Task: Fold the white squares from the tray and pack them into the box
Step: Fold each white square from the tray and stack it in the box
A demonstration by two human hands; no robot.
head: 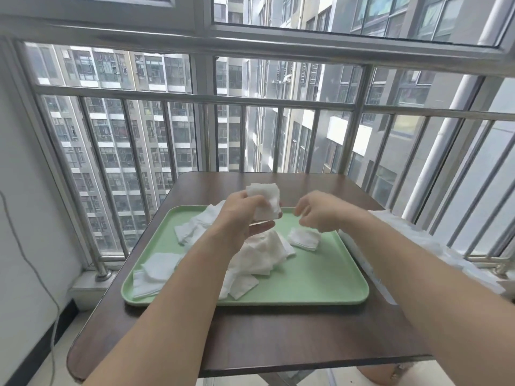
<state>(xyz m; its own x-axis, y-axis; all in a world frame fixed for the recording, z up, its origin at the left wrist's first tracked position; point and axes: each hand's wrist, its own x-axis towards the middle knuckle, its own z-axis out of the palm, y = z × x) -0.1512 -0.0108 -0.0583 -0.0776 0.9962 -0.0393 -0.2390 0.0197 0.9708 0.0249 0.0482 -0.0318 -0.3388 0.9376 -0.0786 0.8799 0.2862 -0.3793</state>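
My left hand grips a folded white square, raised above the green tray. My right hand hovers just to its right with fingers loosely curled and holds nothing. Under both hands lies a heap of white squares in the tray's middle. More squares lie at the tray's back left and front left, and one small square lies below my right hand. No box can be clearly told apart.
The tray sits on a dark wooden table against a metal window railing. A clear plastic-wrapped white bundle lies along the tray's right side on the sill. A grey cable hangs at the left wall.
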